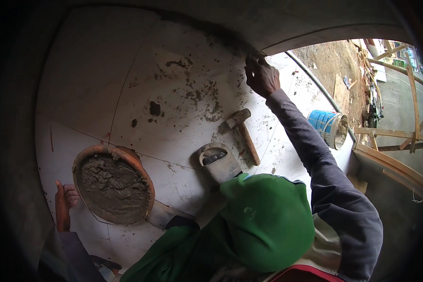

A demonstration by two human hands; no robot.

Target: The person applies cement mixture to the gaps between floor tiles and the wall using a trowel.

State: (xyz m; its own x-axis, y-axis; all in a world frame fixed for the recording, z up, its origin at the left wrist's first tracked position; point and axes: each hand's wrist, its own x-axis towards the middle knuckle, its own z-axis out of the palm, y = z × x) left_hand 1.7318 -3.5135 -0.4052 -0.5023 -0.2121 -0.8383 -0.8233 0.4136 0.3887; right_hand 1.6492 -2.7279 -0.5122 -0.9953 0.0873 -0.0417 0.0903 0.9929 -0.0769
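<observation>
My right hand reaches far forward to the foot of the grey wall. Its fingers are bent and pressed together at the joint between wall and floor; what they hold, if anything, is too small to make out. At the left, my left hand holds nothing, its thumb raised apart from the half-bent fingers. Just beside it stands a round orange-brown pan filled with wet grey mortar. A hammer with a wooden handle lies on the white tiles between the hands.
Mortar crumbs dot the pale tiled floor. A grey, open-topped shoe-like item sits near the hammer, beside green cloth. A blue bucket lies tipped at the right, near the floor's edge. Wooden beams stand beyond.
</observation>
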